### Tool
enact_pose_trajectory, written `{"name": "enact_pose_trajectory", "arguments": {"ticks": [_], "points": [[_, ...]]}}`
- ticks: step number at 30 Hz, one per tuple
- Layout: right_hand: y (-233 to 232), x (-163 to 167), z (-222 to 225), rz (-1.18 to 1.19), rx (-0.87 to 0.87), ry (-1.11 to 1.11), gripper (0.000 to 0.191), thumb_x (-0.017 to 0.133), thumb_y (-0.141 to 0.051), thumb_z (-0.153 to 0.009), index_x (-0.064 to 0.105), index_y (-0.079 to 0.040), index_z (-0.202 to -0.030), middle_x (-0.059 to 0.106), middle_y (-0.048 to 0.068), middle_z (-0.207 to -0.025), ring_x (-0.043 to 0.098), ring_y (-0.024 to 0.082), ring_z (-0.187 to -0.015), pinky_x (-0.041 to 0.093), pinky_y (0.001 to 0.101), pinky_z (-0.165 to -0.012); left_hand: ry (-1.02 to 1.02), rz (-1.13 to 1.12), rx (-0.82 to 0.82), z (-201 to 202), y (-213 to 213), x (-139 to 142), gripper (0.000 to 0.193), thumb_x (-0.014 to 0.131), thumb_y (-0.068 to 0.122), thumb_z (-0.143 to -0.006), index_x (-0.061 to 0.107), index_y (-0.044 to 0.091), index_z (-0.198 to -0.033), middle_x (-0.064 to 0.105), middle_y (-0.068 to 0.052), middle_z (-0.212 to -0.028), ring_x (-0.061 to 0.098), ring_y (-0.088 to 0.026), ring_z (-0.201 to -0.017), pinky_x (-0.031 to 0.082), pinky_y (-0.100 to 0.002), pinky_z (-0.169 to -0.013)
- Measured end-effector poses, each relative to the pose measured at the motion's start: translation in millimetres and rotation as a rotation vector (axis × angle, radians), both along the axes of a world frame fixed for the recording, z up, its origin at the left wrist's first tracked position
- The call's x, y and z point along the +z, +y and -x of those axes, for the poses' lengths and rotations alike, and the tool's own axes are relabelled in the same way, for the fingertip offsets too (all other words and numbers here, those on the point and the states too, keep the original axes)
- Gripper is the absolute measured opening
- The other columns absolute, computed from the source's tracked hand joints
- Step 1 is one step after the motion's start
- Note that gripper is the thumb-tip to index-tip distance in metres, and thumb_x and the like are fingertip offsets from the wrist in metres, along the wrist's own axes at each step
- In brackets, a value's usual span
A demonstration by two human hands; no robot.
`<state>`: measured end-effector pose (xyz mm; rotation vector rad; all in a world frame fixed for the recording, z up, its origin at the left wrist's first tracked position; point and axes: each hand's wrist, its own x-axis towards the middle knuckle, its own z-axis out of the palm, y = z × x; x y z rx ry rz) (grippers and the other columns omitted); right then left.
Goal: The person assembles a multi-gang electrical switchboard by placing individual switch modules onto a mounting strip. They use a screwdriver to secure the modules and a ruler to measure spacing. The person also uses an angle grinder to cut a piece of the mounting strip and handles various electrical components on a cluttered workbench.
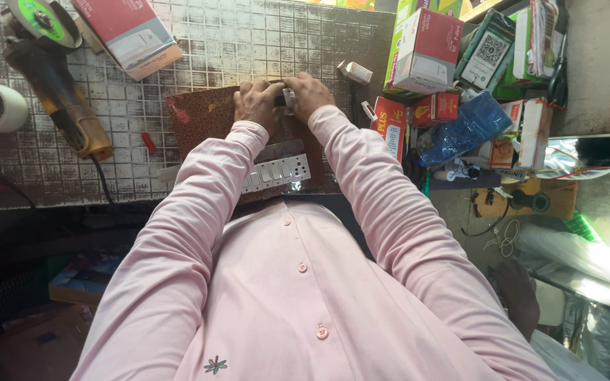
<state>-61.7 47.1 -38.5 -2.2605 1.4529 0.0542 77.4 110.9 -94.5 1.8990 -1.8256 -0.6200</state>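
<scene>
Our left hand (255, 101) and right hand (308, 93) pinch together a small white plastic part (288, 99) over the brown speckled board (206, 116) at the table's (262, 42) near edge.

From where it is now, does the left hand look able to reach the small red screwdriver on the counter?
Probably yes. The red screwdriver lies on bare counter just left of the left hand, nothing between them, though that hand is busy on a small part.

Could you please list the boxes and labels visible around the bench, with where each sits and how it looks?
Red and white box: top left, flat rectangular carton.
Red and white carton: upper right, on a green box.
Small red boxes: right of the hands.
Square code label: black and white, on a green card.
Blue bag: crumpled, right.
</scene>
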Motion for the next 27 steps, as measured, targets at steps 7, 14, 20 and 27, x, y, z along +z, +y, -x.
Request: {"name": "enact_pose_trajectory", "arguments": {"ticks": [7,14,20,27], "points": [[7.1,-11.6,111.1,0.157,-0.482,-0.441,0.027,0.076,-0.012,-0.089,0.074,-0.012,-0.116,0.076,0.006,-0.110,0.076,0.021,-0.104,0.061,0.0331,-0.096,-0.059,-0.046,-0.069,0.3,-3.8,6.2,0.047,0.089,0.026,-0.077,0.076,0.027,-0.123,0.063,-0.003,-0.117,0.052,-0.026,-0.117,0.039,-0.046,-0.100],[29.4,-38.7,99.5,0.147,-0.352,-0.082,0.032,0.085,-0.014,-0.079,0.074,-0.008,-0.109,0.069,0.015,-0.104,0.067,0.033,-0.098,0.053,0.0421,-0.089,-0.057,-0.027,-0.060,0.3,-3.8,-5.3,0.065,0.090,0.027,-0.073,0.068,0.022,-0.135,0.063,-0.006,-0.116,0.052,-0.028,-0.114,0.039,-0.046,-0.098],[28.7,-36.0,82.1,0.102,-0.614,-0.466,0.020,0.082,-0.014,-0.085,0.074,-0.005,-0.102,0.078,0.009,-0.099,0.074,0.021,-0.090,0.061,0.0375,-0.083,0.016,0.086,0.137,-27.1,15.1,-22.0,0.060,0.086,0.022,-0.087,0.063,0.025,-0.142,0.068,-0.008,-0.124,0.058,-0.027,-0.117,0.044,-0.047,-0.105],[60.8,-44.4,1.5,-0.271,-0.782,-0.721,0.020,0.078,-0.014,-0.083,0.069,-0.008,-0.100,0.078,0.009,-0.096,0.078,0.019,-0.077,0.066,0.0340,-0.067,0.097,0.041,-0.045,-36.2,21.3,-8.9,0.068,0.087,0.029,-0.084,0.061,0.025,-0.146,0.065,-0.007,-0.128,0.056,-0.029,-0.119,0.044,-0.047,-0.102]]}}
